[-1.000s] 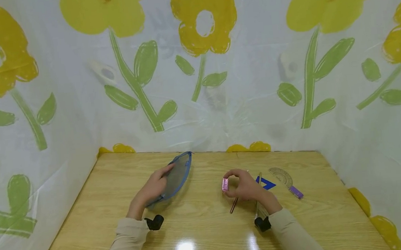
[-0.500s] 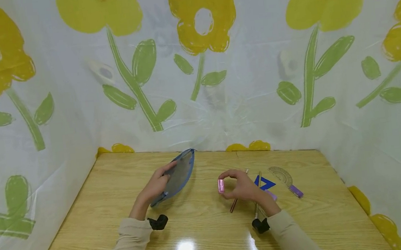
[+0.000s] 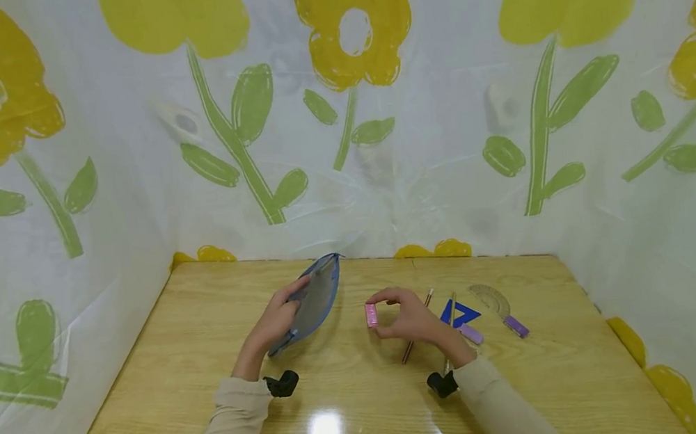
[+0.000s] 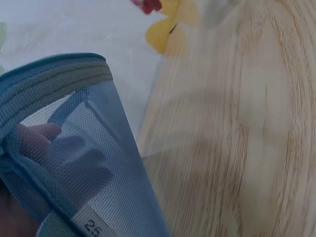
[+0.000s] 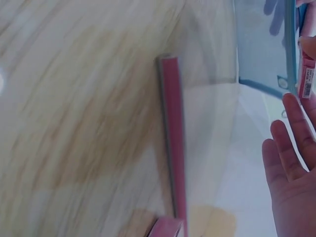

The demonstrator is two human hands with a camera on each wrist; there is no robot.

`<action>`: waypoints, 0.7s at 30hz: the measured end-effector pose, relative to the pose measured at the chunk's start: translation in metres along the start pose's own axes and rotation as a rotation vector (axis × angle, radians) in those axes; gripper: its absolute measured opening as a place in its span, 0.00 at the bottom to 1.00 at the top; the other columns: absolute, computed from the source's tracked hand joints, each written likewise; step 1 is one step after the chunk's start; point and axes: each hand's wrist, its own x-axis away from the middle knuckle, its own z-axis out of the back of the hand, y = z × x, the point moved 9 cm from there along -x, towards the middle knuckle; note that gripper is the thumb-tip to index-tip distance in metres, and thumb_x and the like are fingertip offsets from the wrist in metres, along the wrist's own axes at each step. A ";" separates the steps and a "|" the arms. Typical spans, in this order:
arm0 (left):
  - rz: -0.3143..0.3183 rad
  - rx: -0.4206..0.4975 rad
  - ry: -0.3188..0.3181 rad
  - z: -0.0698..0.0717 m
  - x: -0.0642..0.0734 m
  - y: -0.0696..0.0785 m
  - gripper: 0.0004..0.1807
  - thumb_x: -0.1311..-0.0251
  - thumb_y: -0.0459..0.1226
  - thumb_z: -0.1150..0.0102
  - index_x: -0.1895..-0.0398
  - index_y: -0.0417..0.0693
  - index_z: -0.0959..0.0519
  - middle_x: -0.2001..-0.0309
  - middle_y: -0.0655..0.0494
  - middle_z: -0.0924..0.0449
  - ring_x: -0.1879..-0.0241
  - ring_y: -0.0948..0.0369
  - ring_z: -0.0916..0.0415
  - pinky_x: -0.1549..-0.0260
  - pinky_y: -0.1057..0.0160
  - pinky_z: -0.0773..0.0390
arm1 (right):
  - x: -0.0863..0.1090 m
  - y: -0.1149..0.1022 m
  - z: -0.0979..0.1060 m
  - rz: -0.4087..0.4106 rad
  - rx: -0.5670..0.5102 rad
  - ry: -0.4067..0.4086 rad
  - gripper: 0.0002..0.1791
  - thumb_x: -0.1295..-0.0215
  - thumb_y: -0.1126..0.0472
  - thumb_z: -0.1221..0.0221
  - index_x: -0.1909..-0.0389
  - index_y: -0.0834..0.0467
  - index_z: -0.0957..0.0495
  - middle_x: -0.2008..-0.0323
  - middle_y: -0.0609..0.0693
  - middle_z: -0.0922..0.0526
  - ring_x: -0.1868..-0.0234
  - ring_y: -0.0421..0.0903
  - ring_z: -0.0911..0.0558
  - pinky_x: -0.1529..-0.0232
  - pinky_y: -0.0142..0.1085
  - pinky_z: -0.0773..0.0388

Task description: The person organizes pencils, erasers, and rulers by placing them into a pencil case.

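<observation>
My left hand (image 3: 276,322) grips a blue mesh zip pouch (image 3: 323,296), held tilted above the left-middle of the table. In the left wrist view, fingers show through the mesh of the pouch (image 4: 123,163), and a "25" is printed near its lower part. My right hand (image 3: 414,319) pinches a small pink eraser (image 3: 371,315) between thumb and forefinger, a short way right of the pouch. A barcode label on the eraser (image 5: 307,83) shows in the right wrist view, with the other fingers spread and the pouch's blue edge close behind.
Below and right of my right hand lie a dark red pencil (image 3: 408,352), a gold pencil (image 3: 453,303), a blue set square (image 3: 469,314) and a lilac eraser (image 3: 472,333). Farther right are a clear protractor (image 3: 496,300) and a purple eraser (image 3: 516,326). Flowered cloth walls (image 3: 346,196) enclose the wooden table.
My right hand has moved left with the pink eraser, closer to the pouch, uncovering the lilac eraser. My left hand and the pouch have shifted slightly right and away from me.
</observation>
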 end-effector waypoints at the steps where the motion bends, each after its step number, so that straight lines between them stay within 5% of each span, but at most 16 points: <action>1: 0.002 -0.003 0.001 0.000 0.000 0.000 0.33 0.31 0.24 0.71 0.21 0.35 0.46 0.21 0.37 0.49 0.21 0.42 0.54 0.25 0.37 0.47 | -0.002 -0.001 -0.001 0.004 -0.001 -0.005 0.25 0.48 0.64 0.26 0.47 0.61 0.16 0.46 0.56 0.16 0.42 0.63 0.20 0.42 0.62 0.23; 7: 0.017 -0.002 -0.004 -0.004 0.000 0.000 0.34 0.33 0.24 0.72 0.21 0.35 0.47 0.20 0.37 0.50 0.21 0.42 0.54 0.25 0.38 0.44 | -0.012 -0.005 -0.007 -0.009 -0.003 -0.037 0.26 0.46 0.62 0.26 0.44 0.61 0.17 0.44 0.54 0.16 0.40 0.63 0.22 0.41 0.61 0.24; 13: 0.013 0.017 -0.002 -0.007 0.001 0.004 0.34 0.33 0.23 0.72 0.21 0.34 0.47 0.21 0.34 0.50 0.24 0.39 0.48 0.42 0.44 0.35 | -0.025 -0.017 -0.007 0.015 0.040 -0.046 0.26 0.46 0.58 0.27 0.45 0.60 0.17 0.44 0.54 0.16 0.43 0.63 0.22 0.46 0.62 0.23; 21: 0.009 0.047 -0.001 -0.009 0.001 0.004 0.35 0.33 0.24 0.72 0.21 0.35 0.47 0.20 0.36 0.51 0.20 0.42 0.57 0.25 0.37 0.46 | -0.046 -0.029 -0.004 0.065 0.091 -0.046 0.25 0.46 0.56 0.27 0.46 0.59 0.16 0.46 0.53 0.15 0.45 0.62 0.21 0.48 0.61 0.22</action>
